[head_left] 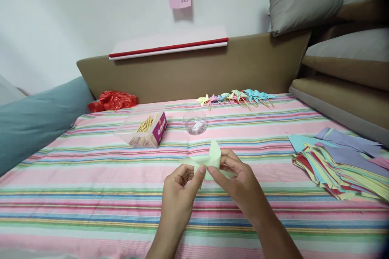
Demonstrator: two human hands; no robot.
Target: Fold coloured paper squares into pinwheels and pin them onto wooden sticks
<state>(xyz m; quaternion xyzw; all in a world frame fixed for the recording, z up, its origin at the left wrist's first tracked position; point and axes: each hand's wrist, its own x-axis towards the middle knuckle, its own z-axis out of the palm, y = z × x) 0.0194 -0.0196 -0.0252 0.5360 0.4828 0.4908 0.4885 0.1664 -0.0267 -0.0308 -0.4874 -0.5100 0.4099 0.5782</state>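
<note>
A pale green paper pinwheel (214, 154) is held up between my two hands over the striped cloth. My left hand (182, 184) pinches it near its middle, thumb on the front and fingers curled behind. From the other side my right hand (235, 174) grips it the same way, its thumb tip close to the left one. One blade points upward and another sticks out to the left. Whether a pin sits at its centre is hidden by my thumbs. Just beyond stands a clear round tub (195, 123) with small items and a white label inside.
A clear plastic box (126, 132) of thin wooden sticks (146, 124) is at the left. Finished pinwheels on sticks (238, 96) lie along the back. Stacks of coloured paper (337, 166) spread at the right. A red plastic bag (114, 100) rests at the back left, near cushions.
</note>
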